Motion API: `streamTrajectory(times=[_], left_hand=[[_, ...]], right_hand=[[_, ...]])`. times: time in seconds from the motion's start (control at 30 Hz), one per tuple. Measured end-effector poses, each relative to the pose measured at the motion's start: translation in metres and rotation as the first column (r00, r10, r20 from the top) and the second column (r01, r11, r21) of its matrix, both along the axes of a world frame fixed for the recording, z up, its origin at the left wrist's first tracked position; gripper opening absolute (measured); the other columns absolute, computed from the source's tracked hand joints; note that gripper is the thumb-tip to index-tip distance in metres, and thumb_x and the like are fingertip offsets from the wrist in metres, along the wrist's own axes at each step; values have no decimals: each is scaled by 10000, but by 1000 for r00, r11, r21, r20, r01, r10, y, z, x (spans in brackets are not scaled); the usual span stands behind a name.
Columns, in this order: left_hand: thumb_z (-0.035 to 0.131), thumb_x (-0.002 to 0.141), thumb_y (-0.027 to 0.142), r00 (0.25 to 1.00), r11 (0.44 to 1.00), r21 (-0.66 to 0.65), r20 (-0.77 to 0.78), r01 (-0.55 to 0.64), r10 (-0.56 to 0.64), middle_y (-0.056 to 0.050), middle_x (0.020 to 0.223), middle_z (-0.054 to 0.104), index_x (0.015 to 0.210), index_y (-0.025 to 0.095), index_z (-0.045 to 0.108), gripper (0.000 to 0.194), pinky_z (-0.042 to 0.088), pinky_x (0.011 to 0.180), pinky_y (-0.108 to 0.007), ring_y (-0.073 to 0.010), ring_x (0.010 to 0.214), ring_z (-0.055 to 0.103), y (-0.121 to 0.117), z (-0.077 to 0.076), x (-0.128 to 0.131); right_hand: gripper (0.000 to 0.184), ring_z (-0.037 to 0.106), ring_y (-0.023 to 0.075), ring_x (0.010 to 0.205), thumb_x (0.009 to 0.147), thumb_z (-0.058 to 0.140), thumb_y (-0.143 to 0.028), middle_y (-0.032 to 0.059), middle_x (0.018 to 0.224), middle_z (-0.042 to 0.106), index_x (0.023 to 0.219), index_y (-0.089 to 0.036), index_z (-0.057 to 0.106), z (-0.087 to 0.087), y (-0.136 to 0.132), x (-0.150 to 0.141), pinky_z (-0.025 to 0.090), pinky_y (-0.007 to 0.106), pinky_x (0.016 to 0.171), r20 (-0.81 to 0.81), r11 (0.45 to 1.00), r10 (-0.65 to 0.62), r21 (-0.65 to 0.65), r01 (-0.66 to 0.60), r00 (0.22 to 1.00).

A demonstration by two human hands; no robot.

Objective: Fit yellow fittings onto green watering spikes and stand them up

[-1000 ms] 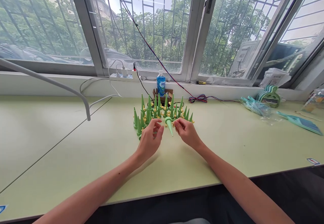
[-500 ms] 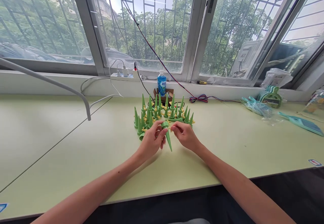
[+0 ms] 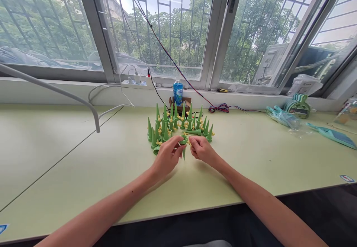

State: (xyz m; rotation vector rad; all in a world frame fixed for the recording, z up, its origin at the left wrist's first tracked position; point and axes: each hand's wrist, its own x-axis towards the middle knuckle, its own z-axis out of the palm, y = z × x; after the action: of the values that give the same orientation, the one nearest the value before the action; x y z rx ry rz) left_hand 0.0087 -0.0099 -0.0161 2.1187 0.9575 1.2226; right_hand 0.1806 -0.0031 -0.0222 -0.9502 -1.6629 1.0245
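Note:
My left hand (image 3: 166, 157) pinches a green cone-shaped spike (image 3: 183, 145) by its wide open end, tip pointing down at the pale green table (image 3: 111, 165). My right hand (image 3: 201, 151) is closed beside it, fingertips pinched on a small yellow piece at the cone's rim. Just behind both hands stands a cluster of several green cones with yellow fittings (image 3: 178, 126), most upright, a few lying flat.
A blue-labelled bottle (image 3: 177, 91) and a small brown box stand behind the cluster by the window sill. Red and black wires (image 3: 223, 108) trail right. Teal plastic items in bags (image 3: 281, 116) lie far right. A white tube (image 3: 83, 103) curves over the left side.
The held cone swung from lying slanted to tip-down and came a little nearer to me. Both hands drew closer together around its wide end.

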Motion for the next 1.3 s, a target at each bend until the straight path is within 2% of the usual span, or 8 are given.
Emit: streamTrajectory(times=[0.17, 0.3, 0.43, 0.57, 0.7, 0.9, 1.1, 1.3], left_hand=[[478, 928, 348, 1000, 998, -63, 11, -12, 12, 29, 723, 533, 1018, 224, 488, 154, 458, 462, -203, -69, 474, 509, -4, 4, 3], [534, 897, 399, 991, 995, -91, 122, -36, 47, -21, 987, 530, 1157, 255, 404, 325, 476, 437, -190, -65, 555, 574, -7, 9, 6], [464, 922, 496, 972, 981, -194, 228, -4, 49, 5, 829, 542, 966, 200, 468, 299, 452, 402, -197, -71, 493, 552, -4, 9, 5], [339, 922, 625, 957, 901, -407, 288, 153, -33, -29, 631, 547, 680, 140, 521, 572, 428, 377, -233, -99, 424, 523, 0, 9, 4], [363, 886, 682, 940, 806, -533, 331, 257, -81, -51, 653, 571, 710, 124, 549, 614, 434, 383, -246, -113, 444, 531, -4, 15, 5], [450, 874, 647, 928, 781, -542, 349, 311, -128, -39, 714, 572, 784, 132, 544, 532, 450, 412, -239, -103, 479, 542, -5, 18, 2], [558, 857, 546, 946, 849, -447, 277, 281, -168, 39, 600, 474, 781, 172, 501, 386, 430, 390, -211, -103, 460, 542, -1, 12, -1], [538, 890, 471, 993, 969, -227, 88, 99, -81, 23, 658, 489, 718, 186, 474, 339, 431, 427, -202, -71, 465, 490, 1, 3, -2]], right_hand=[[482, 307, 70, 366, 916, 445, -606, -77, 477, 335, 644, -219, 351, 1, 1, -2, 269, 228, 369, -65, 1000, -11, 3, 11, 998], [467, 346, 81, 400, 929, 432, -597, -59, 508, 375, 669, -210, 411, 3, 2, -1, 297, 234, 395, -78, 992, -89, 77, 95, 993], [425, 375, 93, 462, 957, 418, -544, -34, 559, 436, 709, -201, 462, 3, 1, 3, 308, 234, 442, -30, 969, -173, 173, 175, 985], [379, 403, 101, 522, 971, 425, -478, -13, 628, 497, 730, -193, 490, 7, -4, 5, 326, 238, 499, 52, 947, -188, 276, 167, 981], [358, 433, 110, 568, 973, 433, -425, -3, 653, 526, 720, -185, 515, 10, -7, 5, 341, 242, 545, 141, 928, -173, 354, 113, 975], [347, 370, 107, 522, 967, 438, -423, -27, 595, 455, 711, -194, 485, 8, -6, 6, 310, 244, 513, 149, 938, -173, 327, 117, 974], [415, 327, 106, 493, 970, 402, -478, -38, 535, 394, 659, -204, 413, 5, -5, 6, 289, 247, 488, 183, 945, -195, 298, 134, 964], [458, 349, 102, 474, 968, 381, -509, -33, 512, 411, 623, -208, 371, 4, -4, 3, 296, 248, 475, 191, 963, -181, 234, 135, 965]])
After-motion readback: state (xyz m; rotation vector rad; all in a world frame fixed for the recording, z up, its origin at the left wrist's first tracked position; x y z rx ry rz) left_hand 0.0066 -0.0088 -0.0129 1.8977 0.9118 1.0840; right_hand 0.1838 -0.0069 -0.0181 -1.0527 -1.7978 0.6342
